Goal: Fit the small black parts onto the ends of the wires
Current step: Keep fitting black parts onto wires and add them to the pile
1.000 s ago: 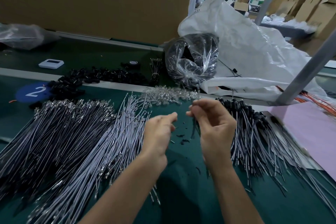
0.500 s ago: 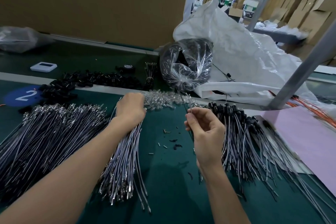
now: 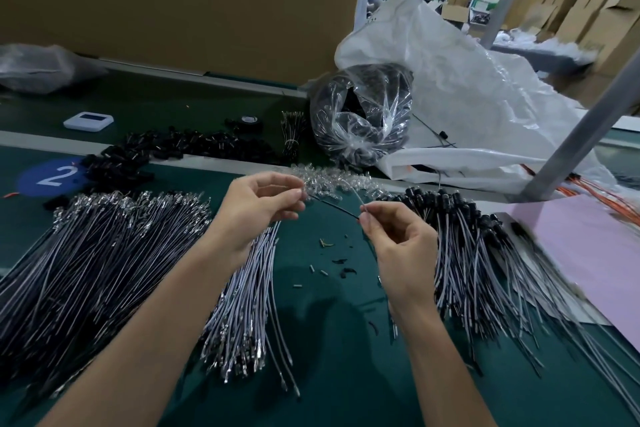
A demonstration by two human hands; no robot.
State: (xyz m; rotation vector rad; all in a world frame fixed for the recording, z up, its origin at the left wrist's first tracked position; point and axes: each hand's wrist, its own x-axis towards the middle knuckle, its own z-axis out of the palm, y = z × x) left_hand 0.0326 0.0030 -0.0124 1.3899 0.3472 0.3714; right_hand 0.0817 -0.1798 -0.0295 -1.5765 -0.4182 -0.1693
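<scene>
Wire [image 3: 334,207] slants between left hand [image 3: 256,208] and right hand [image 3: 398,246].

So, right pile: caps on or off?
On: the right pile has black caps on its far ends.

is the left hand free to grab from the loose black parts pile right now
Probably not yet: the left hand pinches a wire that the right hand also holds. The black parts pile lies uncovered beyond it, so nothing else blocks the way.
</scene>
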